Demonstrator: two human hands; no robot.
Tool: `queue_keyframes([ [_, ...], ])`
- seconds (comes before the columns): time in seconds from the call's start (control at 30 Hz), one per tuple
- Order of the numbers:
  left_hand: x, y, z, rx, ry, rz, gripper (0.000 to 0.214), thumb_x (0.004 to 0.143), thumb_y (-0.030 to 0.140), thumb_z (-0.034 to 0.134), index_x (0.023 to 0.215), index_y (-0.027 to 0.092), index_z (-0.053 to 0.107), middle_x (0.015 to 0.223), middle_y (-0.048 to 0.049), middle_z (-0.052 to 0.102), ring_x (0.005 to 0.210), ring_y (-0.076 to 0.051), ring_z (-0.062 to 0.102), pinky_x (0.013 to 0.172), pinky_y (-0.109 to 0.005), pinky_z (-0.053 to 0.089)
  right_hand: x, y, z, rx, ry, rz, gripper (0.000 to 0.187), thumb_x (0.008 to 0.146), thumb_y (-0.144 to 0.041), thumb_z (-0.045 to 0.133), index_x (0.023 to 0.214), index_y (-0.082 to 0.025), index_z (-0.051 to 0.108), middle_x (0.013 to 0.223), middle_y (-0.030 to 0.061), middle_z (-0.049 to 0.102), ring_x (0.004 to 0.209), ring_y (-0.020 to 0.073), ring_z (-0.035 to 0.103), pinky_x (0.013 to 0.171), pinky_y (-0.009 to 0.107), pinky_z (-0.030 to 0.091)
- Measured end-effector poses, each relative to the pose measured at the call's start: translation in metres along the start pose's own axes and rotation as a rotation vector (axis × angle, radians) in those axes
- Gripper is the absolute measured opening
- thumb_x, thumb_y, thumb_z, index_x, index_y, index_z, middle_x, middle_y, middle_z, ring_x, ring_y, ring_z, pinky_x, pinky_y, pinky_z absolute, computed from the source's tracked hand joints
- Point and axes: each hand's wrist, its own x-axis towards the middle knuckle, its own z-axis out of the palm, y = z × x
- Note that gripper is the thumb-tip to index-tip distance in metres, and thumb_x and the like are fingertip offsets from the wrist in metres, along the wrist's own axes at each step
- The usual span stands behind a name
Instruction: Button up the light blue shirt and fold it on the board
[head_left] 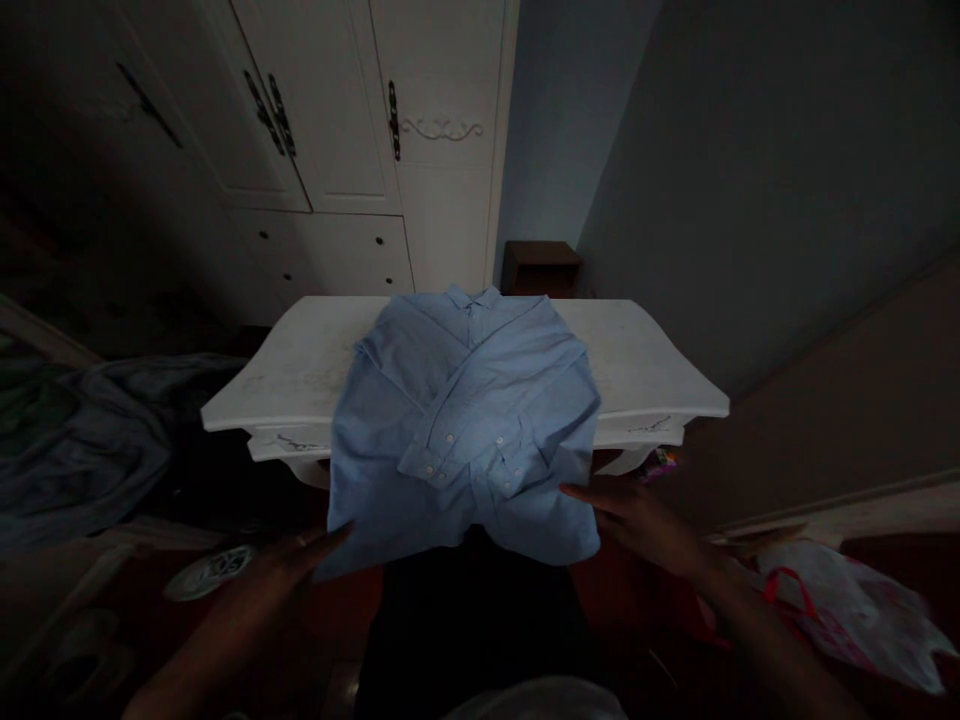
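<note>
A light blue button-up shirt [495,370] lies on a white table [285,350], its collar at the far edge and both sleeves folded across the front so that they cross. The lower part of the shirt hangs over the near edge towards my body. At the left side of the hem, my left hand [292,560] is closed on the fabric, one finger showing on top. My right hand [645,515] pinches the right side edge, a finger laid over the cloth and the other fingers partly hidden beside it.
White wardrobe doors [330,100] with dark handles stand beyond the table. A small brown box-shaped stand [541,262] is by the wall. Heaped clothes [127,430] lie at left. On the floor are a white shoe [210,572] and a plastic bag [855,610] at right.
</note>
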Motion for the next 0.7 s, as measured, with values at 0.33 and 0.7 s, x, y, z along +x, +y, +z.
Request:
queue_keyframes([
  [0.33, 0.023, 0.046, -0.061, 0.294, 0.012, 0.217, 0.062, 0.079, -0.001, 0.04, 0.129, 0.028, 0.062, 0.116, -0.0078, 0.069, 0.101, -0.023, 0.067, 0.086, -0.038, 0.056, 0.043, -0.025, -0.029, -0.373, -0.142, -0.195, 0.022, 0.087, -0.01, 0.055, 0.1, -0.019, 0.072, 0.076, 0.0056, 0.065, 0.07, 0.0188, 0.061, 0.065, 0.03, 0.049],
  [0.7, 0.061, 0.073, -0.069, -0.219, 0.235, 0.241, 0.017, 0.087, 0.025, 0.04, 0.09, 0.018, 0.056, 0.124, -0.014, 0.061, 0.109, -0.023, 0.06, 0.089, -0.034, 0.05, 0.066, 0.002, -0.056, 0.244, -0.109, -0.147, 0.019, 0.083, -0.013, 0.046, 0.096, -0.019, 0.059, 0.108, 0.0103, 0.065, 0.098, 0.0201, 0.063, 0.083, 0.032, 0.051],
])
